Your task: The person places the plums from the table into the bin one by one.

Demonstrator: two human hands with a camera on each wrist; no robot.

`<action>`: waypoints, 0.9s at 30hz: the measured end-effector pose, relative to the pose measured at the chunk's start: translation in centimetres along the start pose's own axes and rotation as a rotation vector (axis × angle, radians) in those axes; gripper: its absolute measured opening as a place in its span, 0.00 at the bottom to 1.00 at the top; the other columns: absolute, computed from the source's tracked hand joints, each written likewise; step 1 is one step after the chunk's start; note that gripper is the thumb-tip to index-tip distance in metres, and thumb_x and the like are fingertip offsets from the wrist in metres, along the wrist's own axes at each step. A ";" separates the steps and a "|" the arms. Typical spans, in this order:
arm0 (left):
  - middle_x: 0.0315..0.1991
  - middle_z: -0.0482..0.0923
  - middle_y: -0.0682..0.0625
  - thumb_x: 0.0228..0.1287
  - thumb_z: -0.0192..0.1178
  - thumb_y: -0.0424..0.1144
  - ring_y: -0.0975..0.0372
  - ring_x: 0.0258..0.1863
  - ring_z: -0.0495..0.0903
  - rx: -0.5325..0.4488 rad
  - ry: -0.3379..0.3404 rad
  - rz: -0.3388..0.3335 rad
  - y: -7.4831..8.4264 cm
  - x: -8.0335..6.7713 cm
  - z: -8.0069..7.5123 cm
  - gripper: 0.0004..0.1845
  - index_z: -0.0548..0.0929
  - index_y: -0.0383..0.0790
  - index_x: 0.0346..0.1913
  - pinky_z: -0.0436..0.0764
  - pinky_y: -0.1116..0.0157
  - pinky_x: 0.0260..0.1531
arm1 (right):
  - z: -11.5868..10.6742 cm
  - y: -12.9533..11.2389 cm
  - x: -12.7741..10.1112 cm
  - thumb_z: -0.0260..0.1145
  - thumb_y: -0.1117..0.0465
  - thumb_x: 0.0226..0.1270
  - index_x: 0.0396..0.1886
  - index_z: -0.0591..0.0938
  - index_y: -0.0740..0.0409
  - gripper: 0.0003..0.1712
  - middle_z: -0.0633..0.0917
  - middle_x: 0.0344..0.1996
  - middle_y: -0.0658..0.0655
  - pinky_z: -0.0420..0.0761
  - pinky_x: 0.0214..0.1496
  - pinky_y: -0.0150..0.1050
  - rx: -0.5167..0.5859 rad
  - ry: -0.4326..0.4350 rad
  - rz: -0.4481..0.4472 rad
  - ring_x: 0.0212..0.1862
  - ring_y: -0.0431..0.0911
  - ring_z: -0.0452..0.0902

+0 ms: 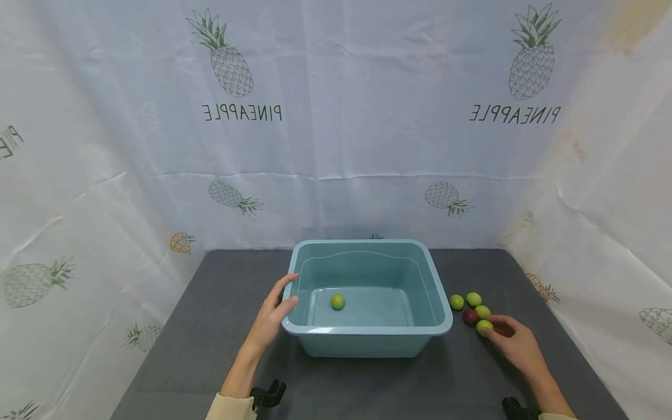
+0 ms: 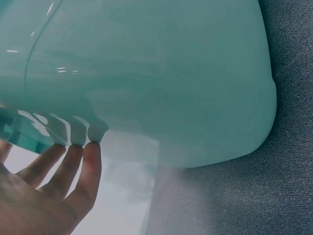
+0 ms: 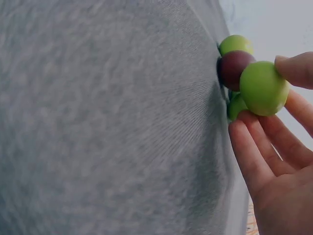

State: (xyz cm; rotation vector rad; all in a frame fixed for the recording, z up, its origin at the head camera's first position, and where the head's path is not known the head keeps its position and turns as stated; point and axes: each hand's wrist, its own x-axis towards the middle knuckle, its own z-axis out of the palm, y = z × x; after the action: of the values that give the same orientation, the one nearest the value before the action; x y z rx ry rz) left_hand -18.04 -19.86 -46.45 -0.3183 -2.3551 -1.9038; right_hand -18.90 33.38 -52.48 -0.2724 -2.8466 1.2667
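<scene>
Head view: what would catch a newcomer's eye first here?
The pale blue tub stands mid-table on the grey cloth, with one green fruit lying alone on its floor. The left hand rests straight fingers against the tub's left wall. To the tub's right, the right hand pinches a green fruit at the near end of a small cluster of green and dark red fruits.

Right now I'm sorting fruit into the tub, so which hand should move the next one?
Right. The right hand already pinches a green fruit beside the pile, while the left hand steadies the tub.
</scene>
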 end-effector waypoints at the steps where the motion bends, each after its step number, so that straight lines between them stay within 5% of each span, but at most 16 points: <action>1: 0.79 0.54 0.41 0.78 0.51 0.42 0.42 0.74 0.60 0.001 0.000 -0.002 0.0 0.0 0.0 0.26 0.66 0.48 0.75 0.64 0.37 0.63 | -0.1 -0.1 -0.1 0.68 0.39 0.68 0.64 0.75 0.71 0.42 0.78 0.58 0.75 0.79 0.52 0.54 0.000 0.000 -0.006 0.58 0.66 0.77; 9: 0.79 0.53 0.41 0.78 0.51 0.43 0.43 0.74 0.59 0.004 0.001 -0.010 0.0 0.0 0.0 0.26 0.65 0.48 0.75 0.63 0.37 0.63 | -0.5 -1.5 -0.4 0.69 0.40 0.68 0.64 0.76 0.68 0.39 0.78 0.59 0.73 0.79 0.40 0.37 0.013 0.025 -0.034 0.51 0.58 0.82; 20: 0.79 0.54 0.40 0.78 0.51 0.43 0.42 0.73 0.60 0.011 0.005 -0.004 0.0 0.0 0.0 0.26 0.66 0.48 0.75 0.64 0.37 0.63 | -0.5 -2.8 -0.6 0.69 0.41 0.68 0.64 0.78 0.64 0.37 0.79 0.60 0.70 0.79 0.41 0.36 0.024 0.030 -0.079 0.47 0.41 0.80; 27: 0.78 0.54 0.40 0.77 0.51 0.43 0.42 0.73 0.61 0.015 0.008 -0.011 0.0 0.0 0.0 0.26 0.66 0.48 0.75 0.65 0.36 0.62 | -0.4 -3.5 -0.7 0.69 0.41 0.69 0.66 0.76 0.64 0.38 0.76 0.63 0.72 0.79 0.44 0.42 0.046 0.021 -0.119 0.59 0.65 0.77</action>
State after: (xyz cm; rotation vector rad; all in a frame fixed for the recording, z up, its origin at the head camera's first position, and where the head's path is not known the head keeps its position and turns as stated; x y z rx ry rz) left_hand -18.03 -19.84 -46.44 -0.2971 -2.3699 -1.8870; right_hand -18.71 31.24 -49.60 -0.1132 -2.7661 1.2958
